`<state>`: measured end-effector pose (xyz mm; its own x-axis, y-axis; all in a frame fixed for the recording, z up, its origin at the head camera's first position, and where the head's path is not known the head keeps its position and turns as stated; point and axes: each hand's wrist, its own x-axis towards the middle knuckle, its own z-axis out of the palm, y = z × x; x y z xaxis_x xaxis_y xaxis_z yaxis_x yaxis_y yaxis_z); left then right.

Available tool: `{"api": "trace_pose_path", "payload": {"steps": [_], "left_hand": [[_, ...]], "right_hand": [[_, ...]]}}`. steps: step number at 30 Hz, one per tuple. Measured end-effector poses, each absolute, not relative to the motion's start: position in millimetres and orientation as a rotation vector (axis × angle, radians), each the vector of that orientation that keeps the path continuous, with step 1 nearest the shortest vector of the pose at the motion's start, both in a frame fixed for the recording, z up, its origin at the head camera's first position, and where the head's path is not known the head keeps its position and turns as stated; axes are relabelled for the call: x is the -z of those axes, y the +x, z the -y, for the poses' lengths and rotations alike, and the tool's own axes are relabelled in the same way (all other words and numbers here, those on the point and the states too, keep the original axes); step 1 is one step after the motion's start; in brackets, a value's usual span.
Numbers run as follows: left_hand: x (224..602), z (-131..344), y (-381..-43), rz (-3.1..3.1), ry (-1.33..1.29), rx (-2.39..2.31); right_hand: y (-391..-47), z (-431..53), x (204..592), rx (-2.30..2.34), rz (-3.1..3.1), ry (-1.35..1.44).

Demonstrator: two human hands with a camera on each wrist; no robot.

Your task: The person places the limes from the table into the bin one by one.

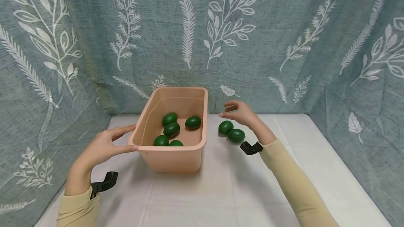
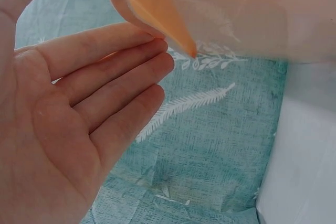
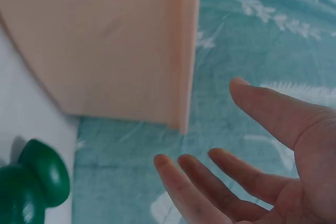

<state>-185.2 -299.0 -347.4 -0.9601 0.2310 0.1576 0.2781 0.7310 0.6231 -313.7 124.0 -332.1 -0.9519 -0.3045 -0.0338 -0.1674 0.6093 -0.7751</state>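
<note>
A peach plastic bin [image 1: 172,159] stands on the white table with several glossy dark green avocado-like fruits [image 1: 171,129] inside. At its near left corner, my left hand [image 1: 104,146] has its fingertips and thumb tip right at the rim. The left wrist view shows those fingers [image 2: 113,72] extended, side by side, beside the rim. To the right of the bin, my right hand [image 1: 240,113] hovers with spread, slightly bent fingers and nothing in them. Two more of the green fruits [image 1: 236,135] lie together on the table just below it; both also show in the right wrist view.
A white cloth covers the table [image 1: 195,199]. Blue-green curtains [image 1: 176,38] with white leaf prints hang behind it and at both sides. Each wrist carries a black camera mount [image 1: 251,148].
</note>
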Motion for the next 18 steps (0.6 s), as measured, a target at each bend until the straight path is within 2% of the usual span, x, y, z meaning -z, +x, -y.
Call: {"api": "trace_pose_path", "payload": {"steps": [18], "left_hand": [[347.5, 299.6, -186.9, 2.867, -0.422, 1.029]], "right_hand": [[-322.9, -168.1, 386.1, 1.196, -2.739, -0.294]]}}
